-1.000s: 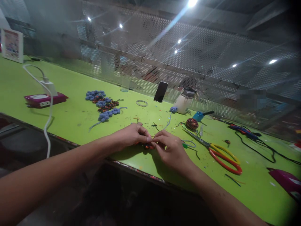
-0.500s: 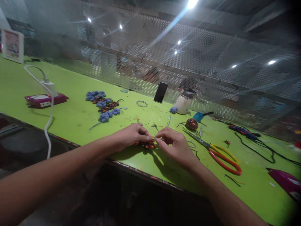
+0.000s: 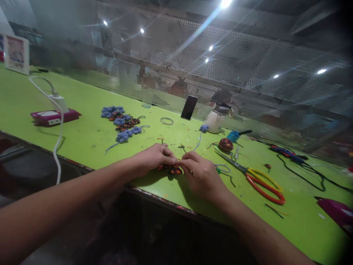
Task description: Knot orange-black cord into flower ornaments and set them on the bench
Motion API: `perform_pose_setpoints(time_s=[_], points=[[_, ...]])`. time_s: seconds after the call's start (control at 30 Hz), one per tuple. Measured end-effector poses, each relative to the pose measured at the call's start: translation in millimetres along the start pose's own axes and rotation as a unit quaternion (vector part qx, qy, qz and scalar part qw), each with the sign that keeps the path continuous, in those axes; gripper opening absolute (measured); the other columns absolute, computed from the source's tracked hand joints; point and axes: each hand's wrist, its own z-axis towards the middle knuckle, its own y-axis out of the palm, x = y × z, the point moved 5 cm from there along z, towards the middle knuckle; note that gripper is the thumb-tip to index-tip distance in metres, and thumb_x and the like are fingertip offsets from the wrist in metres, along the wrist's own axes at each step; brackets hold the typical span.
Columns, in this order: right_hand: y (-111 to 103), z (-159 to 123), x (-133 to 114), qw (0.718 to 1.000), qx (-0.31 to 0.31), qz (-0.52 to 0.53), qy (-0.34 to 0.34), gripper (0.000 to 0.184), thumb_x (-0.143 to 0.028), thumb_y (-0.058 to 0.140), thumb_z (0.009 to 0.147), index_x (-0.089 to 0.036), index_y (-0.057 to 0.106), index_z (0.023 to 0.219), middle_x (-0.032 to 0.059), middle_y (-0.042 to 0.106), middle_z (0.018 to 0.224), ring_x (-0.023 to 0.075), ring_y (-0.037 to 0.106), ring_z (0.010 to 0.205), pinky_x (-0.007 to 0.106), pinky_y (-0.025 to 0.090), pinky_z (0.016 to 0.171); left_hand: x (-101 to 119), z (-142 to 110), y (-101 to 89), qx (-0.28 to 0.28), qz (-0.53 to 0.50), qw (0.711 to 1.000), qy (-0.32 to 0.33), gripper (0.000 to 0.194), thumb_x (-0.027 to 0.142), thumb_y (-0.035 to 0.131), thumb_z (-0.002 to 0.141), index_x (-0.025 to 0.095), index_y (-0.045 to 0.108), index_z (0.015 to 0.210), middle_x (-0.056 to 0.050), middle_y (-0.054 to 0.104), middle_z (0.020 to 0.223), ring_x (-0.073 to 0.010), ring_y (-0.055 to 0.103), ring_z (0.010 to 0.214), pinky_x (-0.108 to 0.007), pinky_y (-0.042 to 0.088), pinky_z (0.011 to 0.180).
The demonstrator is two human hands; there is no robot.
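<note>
Near the table's front edge, my left hand (image 3: 157, 158) pinches a small piece of knotted dark red, orange and black yarn (image 3: 174, 170), thumb and forefinger at its top. My right hand (image 3: 202, 173) is closed beside it, thumb and fingertips pressed together at the piece's upper right edge, touching the left fingertips. Whatever fine strand lies between the fingertips is too small to make out. A small bright green thing (image 3: 218, 170) peeks out behind my right hand; I cannot tell whether it is held.
Scissors with yellow and orange handles (image 3: 264, 186) lie right of my hands, near a dark yarn ball (image 3: 226, 144). Blue and dark knitted flowers (image 3: 121, 123) lie left. Behind stand a phone (image 3: 189, 107) and a jar (image 3: 216, 119). A white cable (image 3: 59, 147) hangs over the front edge.
My right hand has turned slightly and its fingers have closed in toward the left fingertips. The green thing has come into sight behind it. My left hand keeps its pinch on the yarn piece.
</note>
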Motion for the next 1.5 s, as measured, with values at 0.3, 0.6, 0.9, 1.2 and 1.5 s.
perform_pose_setpoints(time_s=[0.3, 0.6, 0.9, 1.2, 1.5], points=[[4.5, -0.3, -7.0, 0.996, -0.026, -0.079, 0.009, 0.023, -0.011, 0.041, 0.084, -0.011, 0.064, 0.079, 0.0089, 0.057, 0.078, 0.0134, 0.048, 0.062, 0.026, 0.037, 0.056, 5.8, -3.3, 4.2, 0.004, 0.000, 1.000, -0.024, 0.023, 0.033, 0.066, 0.064, 0.012, 0.058, 0.059, -0.001, 0.052, 0.054, -0.0092, 0.039, 0.049, -0.025, 0.026, 0.049], [-4.1, 6.5, 20.1, 0.950, -0.017, 0.236, 0.206, 0.012, -0.013, 0.055, 0.072, -0.014, 0.064, 0.064, 0.0017, 0.057, 0.059, 0.0107, 0.050, 0.055, 0.024, 0.038, 0.053, 5.9, -3.1, 9.8, -0.049, 0.076, 0.995, 0.033, 0.020, 0.029, 0.067, 0.064, 0.011, 0.061, 0.072, -0.002, 0.060, 0.064, -0.0122, 0.052, 0.060, -0.024, 0.037, 0.057], [9.8, -0.2, 35.5, 0.736, -0.077, 0.574, 0.351, 0.013, -0.023, 0.067, 0.067, -0.011, 0.062, 0.069, 0.0022, 0.060, 0.055, 0.0072, 0.050, 0.046, 0.019, 0.039, 0.044, 0.6, 1.4, 9.9, -0.061, 0.118, 0.989, 0.070, 0.020, 0.029, 0.064, 0.068, 0.011, 0.061, 0.076, -0.004, 0.062, 0.068, -0.0126, 0.055, 0.061, -0.024, 0.040, 0.058], [13.1, 0.8, 33.0, 0.712, -0.081, 0.613, 0.333, 0.013, -0.023, 0.064, 0.071, -0.012, 0.055, 0.070, 0.0063, 0.065, 0.066, 0.0105, 0.059, 0.053, 0.018, 0.039, 0.041, 4.0, 0.1, 10.3, -0.052, 0.137, 0.987, 0.062, 0.019, 0.029, 0.062, 0.070, 0.011, 0.062, 0.077, -0.004, 0.063, 0.069, -0.0129, 0.054, 0.063, -0.023, 0.039, 0.059], [12.9, -1.0, 26.6, 0.718, -0.132, 0.611, 0.307, 0.015, -0.026, 0.059, 0.075, -0.015, 0.050, 0.070, 0.0023, 0.062, 0.058, 0.0080, 0.053, 0.040, 0.017, 0.034, 0.036, 3.2, -0.1, 9.2, -0.055, 0.144, 0.985, 0.076, 0.018, 0.028, 0.061, 0.069, 0.011, 0.062, 0.076, -0.005, 0.063, 0.068, -0.0133, 0.056, 0.063, -0.024, 0.040, 0.058]])
